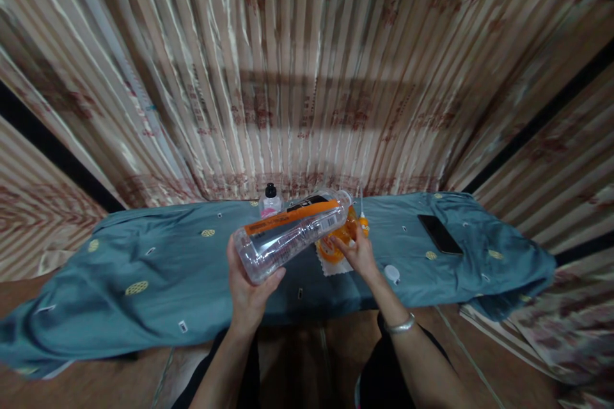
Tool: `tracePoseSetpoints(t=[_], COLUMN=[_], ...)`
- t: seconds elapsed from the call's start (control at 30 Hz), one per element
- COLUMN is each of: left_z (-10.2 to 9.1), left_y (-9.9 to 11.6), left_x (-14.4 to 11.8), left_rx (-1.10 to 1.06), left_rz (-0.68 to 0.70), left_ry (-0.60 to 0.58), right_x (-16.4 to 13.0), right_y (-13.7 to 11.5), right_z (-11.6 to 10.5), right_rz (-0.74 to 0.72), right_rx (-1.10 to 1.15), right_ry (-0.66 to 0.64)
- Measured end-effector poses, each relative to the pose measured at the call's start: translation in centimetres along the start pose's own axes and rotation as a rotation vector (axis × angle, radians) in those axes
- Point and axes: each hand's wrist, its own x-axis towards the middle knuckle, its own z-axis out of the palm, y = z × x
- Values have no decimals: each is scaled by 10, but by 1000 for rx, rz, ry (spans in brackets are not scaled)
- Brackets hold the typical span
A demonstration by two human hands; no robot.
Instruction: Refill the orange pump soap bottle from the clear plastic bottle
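Here, left hand (pixel 249 291) tilting clear ribbed plastic bottle (pixel 292 233), orange-banded

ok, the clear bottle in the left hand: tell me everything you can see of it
The bottle is clear plastic, ribbed, with an orange and black label along its side. It looks empty and lies tilted, base toward the camera, neck pointing up and away; no cap shows on it. The left hand grips its base end from below. It is held above the teal cloth, with its neck over an orange object that the right hand touches.
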Motion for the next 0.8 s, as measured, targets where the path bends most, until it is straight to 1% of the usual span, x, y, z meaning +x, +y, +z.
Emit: tracePoseSetpoints(t=[0.1,0.27,0.37,0.53,0.67,0.8], left_z=[1,1,-1,-3,-1,-1], left_y=[1,3,0,-7,-4,0], left_x=[0,0,-1,-2,-1,-1], left_rx=[-8,17,24,14,-15,7], left_rz=[1,-16,-24,5,14,-18], left_ry=[-5,4,8,1,1,1], right_x=[0,0,0,2,1,0], right_y=[-1,-1,2,1,-3,-4], right_z=[-1,-1,0,1,-1,-2], right_rz=[-2,36,45,28,37,51], right_rx=[-10,5,8,23,1,2], right_ry=[-5,-19,-8,-15,2,-20])
